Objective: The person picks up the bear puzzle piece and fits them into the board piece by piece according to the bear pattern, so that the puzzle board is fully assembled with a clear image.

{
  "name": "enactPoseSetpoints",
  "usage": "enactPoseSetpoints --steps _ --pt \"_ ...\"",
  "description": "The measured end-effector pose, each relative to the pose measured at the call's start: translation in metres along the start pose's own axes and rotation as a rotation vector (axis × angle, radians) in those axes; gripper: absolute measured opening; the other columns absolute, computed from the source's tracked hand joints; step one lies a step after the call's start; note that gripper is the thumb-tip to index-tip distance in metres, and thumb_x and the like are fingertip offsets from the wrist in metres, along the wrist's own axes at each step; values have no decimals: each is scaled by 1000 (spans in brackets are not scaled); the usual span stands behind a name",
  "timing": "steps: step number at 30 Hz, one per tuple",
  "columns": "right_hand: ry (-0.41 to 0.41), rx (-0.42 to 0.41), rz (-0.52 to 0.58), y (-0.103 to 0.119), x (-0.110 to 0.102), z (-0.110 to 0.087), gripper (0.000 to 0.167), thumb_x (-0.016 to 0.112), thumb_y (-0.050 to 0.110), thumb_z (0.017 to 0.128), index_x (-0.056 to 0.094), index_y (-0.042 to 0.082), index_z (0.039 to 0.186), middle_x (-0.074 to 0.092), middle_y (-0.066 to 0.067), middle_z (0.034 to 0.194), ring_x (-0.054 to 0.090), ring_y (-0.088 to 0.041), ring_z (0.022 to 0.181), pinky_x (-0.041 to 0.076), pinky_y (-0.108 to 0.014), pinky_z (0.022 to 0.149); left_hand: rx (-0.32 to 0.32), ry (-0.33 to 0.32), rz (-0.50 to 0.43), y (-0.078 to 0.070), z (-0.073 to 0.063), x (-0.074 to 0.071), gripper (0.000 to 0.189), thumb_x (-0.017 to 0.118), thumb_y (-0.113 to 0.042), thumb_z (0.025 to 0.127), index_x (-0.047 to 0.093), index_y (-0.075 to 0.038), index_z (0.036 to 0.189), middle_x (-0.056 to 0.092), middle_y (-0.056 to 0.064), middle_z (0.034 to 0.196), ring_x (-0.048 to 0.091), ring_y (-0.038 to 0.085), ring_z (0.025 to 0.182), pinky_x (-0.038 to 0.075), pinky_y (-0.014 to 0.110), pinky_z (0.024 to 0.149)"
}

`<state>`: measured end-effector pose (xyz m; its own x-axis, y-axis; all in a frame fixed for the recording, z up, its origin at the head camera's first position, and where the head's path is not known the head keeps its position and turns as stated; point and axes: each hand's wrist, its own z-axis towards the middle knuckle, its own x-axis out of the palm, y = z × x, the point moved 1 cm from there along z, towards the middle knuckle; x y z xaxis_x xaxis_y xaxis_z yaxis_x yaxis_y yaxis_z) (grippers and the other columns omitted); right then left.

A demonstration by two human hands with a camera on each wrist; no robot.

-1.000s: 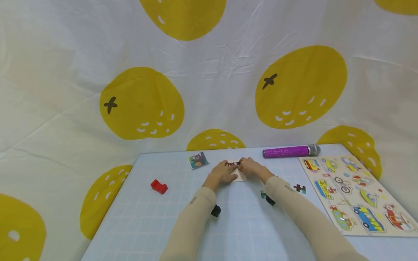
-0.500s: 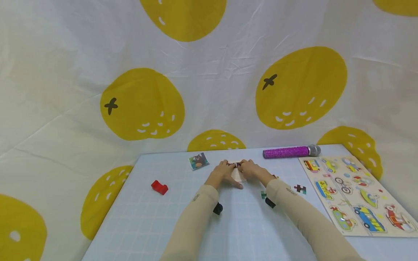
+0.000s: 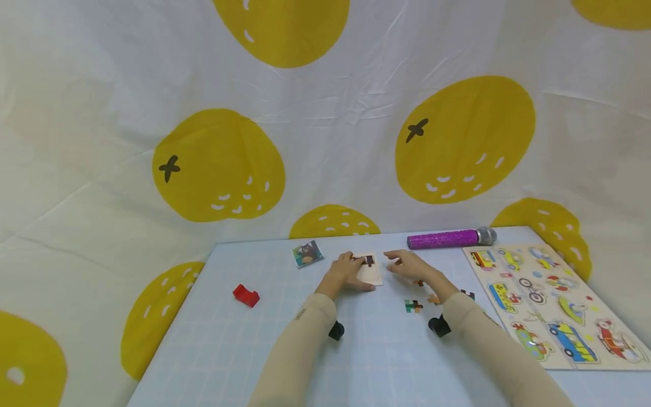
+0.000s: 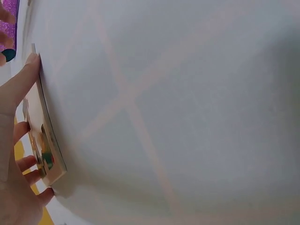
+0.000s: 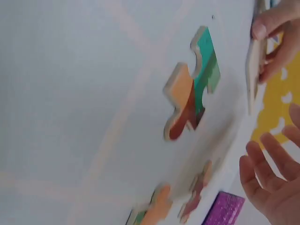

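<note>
My left hand point(image 3: 348, 272) holds a small pale wooden jigsaw board point(image 3: 373, 275), its thumb along the near edge and its fingers at the left side. Brown and green pieces point(image 4: 47, 157) lie within the frame in the left wrist view, and the hand hides part of them. Just right of the board, my right hand point(image 3: 407, 265) hovers with loosely bent fingers and nothing visible in its grasp. Below it on the table lies a green-and-orange jigsaw piece point(image 5: 206, 63). An orange piece point(image 5: 159, 206) and a reddish-brown one point(image 5: 196, 192) lie nearby.
A bear picture card point(image 3: 307, 254) lies behind and left of the board, a red block point(image 3: 246, 295) farther left. Back right lies a purple glittery microphone point(image 3: 442, 239), beside a large vehicle peg puzzle point(image 3: 605, 366). A fruit-print cloth point(image 3: 346, 158) hangs behind the table.
My right hand has left the jigsaw board and moved right, its fingers loosening and uncovering a dark piece at the top. My left hand stays on the board.
</note>
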<state>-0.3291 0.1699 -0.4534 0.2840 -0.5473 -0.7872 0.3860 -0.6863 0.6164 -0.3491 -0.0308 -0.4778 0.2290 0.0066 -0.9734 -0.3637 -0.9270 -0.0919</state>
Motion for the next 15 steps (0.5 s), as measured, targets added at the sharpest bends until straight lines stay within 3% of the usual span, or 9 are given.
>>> enactPoseSetpoints --steps 4,10,15 --pt "12 38 -4 -4 -19 -24 47 61 11 89 49 -10 130 58 -30 117 60 -37 99 53 -42 80 -9 2 9 -1 0 -1 91 58 -73 73 35 -23 147 31 13 148 29 27 135 31 43 108" --pt "102 103 -86 -12 -36 -63 52 66 12 87 48 -10 130 59 -28 112 59 -37 96 52 -44 80 -10 10 23 -2 1 -2 93 60 -73 72 35 -24 147 31 12 147 30 27 133 32 44 107" --pt "151 233 -124 -17 -41 -86 56 72 16 82 51 -5 129 59 -25 110 57 -34 95 51 -48 80 -16 20 15 -2 1 -2 94 59 -74 72 34 -24 147 30 12 147 30 27 133 32 44 107"
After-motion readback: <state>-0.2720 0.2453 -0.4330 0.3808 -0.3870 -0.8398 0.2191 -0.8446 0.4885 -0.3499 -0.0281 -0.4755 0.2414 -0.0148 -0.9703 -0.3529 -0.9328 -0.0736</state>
